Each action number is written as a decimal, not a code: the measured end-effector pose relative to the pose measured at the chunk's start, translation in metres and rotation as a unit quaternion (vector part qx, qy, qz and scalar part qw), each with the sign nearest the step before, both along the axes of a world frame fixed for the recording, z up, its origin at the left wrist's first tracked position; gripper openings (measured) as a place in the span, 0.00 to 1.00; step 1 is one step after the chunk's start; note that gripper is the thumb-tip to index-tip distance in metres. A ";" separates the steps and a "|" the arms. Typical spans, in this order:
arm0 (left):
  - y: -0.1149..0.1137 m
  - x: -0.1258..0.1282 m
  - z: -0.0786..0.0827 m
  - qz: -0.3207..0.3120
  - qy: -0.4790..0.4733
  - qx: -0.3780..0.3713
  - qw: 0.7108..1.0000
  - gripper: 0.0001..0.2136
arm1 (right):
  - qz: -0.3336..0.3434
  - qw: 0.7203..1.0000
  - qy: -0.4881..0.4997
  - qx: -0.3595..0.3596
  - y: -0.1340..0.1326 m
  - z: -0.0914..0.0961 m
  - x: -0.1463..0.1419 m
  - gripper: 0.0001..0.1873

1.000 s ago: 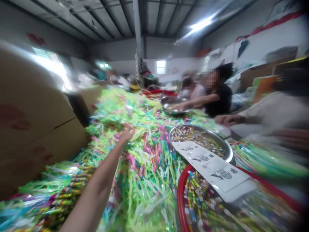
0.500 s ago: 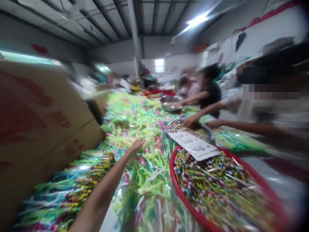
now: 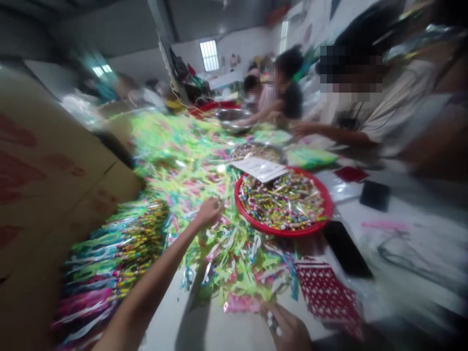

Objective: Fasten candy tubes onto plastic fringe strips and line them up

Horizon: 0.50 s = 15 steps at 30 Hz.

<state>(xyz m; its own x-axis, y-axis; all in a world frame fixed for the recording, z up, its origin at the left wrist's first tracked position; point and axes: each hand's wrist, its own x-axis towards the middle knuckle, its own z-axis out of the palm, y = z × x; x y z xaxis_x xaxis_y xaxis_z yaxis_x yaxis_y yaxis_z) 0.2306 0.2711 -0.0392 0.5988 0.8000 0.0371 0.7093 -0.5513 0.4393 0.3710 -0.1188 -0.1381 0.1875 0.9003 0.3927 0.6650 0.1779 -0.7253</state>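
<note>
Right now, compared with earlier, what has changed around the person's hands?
The view swung right, showing the whole red basin. The right hand has come in at the bottom, small white pieces at its fingertips. The left hand stays over the plastic strips; the cardboard box is unchanged.

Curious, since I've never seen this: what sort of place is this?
Probably a small hand-packing workshop: people work along a long table heaped with shiny green and pink plastic strips, beside a red tray of small striped items and large cardboard cartons.

right hand [image 3: 287, 329] cut by bottom edge | its white pieces [image 3: 272, 322] too blurred to name
</note>
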 end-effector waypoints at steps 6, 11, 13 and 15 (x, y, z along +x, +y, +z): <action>-0.051 -0.003 0.005 -0.012 -0.091 -0.026 0.995 0.14 | 0.028 0.992 0.065 -0.107 -0.002 0.008 0.005 0.15; -0.099 -0.011 0.030 0.015 -0.228 -0.030 0.973 0.13 | 0.025 0.978 0.127 -0.165 0.001 0.036 0.012 0.13; -0.124 -0.015 0.044 0.034 -0.293 -0.040 0.955 0.16 | 0.020 0.973 0.146 -0.180 0.008 0.048 0.014 0.14; -0.150 -0.017 0.057 0.060 -0.362 -0.060 0.928 0.19 | 0.018 0.968 0.163 -0.190 0.021 0.063 0.015 0.16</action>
<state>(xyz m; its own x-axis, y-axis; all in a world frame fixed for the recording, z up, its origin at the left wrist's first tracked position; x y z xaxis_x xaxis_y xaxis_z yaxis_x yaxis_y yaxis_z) 0.2135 0.1215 0.0181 0.3582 0.8839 0.3006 0.2578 -0.4031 0.8781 0.3861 -0.0976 -0.0752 0.2117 0.9764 -0.0433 0.3872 -0.1245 -0.9136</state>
